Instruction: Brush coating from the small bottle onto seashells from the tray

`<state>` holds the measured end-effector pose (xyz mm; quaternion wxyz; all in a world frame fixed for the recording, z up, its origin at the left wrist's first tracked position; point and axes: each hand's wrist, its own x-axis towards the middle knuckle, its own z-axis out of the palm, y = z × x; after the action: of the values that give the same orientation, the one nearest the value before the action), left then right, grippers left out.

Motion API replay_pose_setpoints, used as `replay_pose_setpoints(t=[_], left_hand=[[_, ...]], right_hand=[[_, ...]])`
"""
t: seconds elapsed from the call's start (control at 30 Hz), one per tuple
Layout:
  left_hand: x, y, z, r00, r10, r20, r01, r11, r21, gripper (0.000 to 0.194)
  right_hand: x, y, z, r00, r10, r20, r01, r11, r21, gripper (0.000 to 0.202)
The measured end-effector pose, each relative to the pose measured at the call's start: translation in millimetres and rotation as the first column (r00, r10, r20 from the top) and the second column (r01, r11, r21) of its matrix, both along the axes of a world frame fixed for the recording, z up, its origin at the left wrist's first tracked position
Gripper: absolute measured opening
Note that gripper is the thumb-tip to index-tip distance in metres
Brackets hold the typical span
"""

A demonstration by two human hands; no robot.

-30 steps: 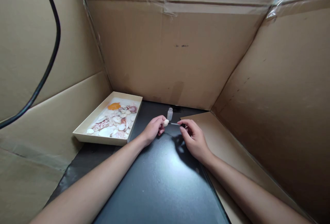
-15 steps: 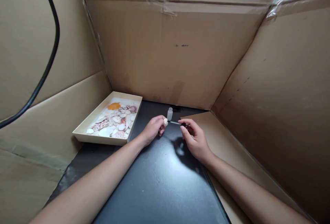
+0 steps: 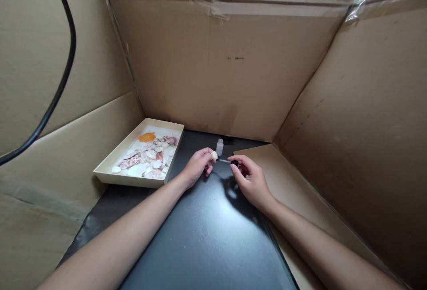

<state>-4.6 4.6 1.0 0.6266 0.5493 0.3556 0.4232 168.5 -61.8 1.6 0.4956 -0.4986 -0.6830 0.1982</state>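
Note:
Pinched in the fingertips of my left hand point(image 3: 199, 165) is a small cream-white seashell point(image 3: 214, 155) with a ridged surface. My right hand point(image 3: 251, 179) is closed on the black cap of a thin applicator brush point(image 3: 224, 161). The brush points left, its dark tip at or very near the lower side of the shell; contact cannot be made out. Just behind the shell a small open bottle point(image 3: 219, 147) of clear or whitish look stands upright on the dark tabletop point(image 3: 200, 236).
To the left lies a cream tray point(image 3: 130, 182) with several shells and an orange scallop-like shell point(image 3: 147, 137). Cardboard walls point(image 3: 207, 72) enclose the back and sides. A flat cardboard piece point(image 3: 287, 183) covers the right side. A black cable point(image 3: 71, 36) hangs at upper left.
My right hand has shifted slightly left and down with the brush. The shell in my left hand has turned and risen a little, and the brush tip now sits lower against it.

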Motion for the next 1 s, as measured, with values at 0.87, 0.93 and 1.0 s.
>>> replay_pose_setpoints(t=[0.87, 0.93, 1.0], left_hand=[[0.3, -2.6, 2.2, 0.994, -0.024, -0.106, 0.028, 0.999, 0.038, 0.005], [0.7, -2.7, 2.5, 0.993, -0.022, -0.113, 0.028, 0.999, 0.046, 0.005], [1.0, -2.9, 2.9, 0.993, -0.021, -0.117, 0.027, 0.999, 0.046, 0.006]], right_hand=[[0.9, 1.7, -2.4, 0.997, 0.070, -0.044, -0.069, 0.997, 0.020, 0.020], [0.8, 1.7, -2.5, 0.999, 0.029, -0.037, -0.028, 0.999, 0.018, 0.020], [0.9, 1.5, -2.7, 0.998, -0.026, -0.050, 0.028, 0.999, 0.027, 0.018]])
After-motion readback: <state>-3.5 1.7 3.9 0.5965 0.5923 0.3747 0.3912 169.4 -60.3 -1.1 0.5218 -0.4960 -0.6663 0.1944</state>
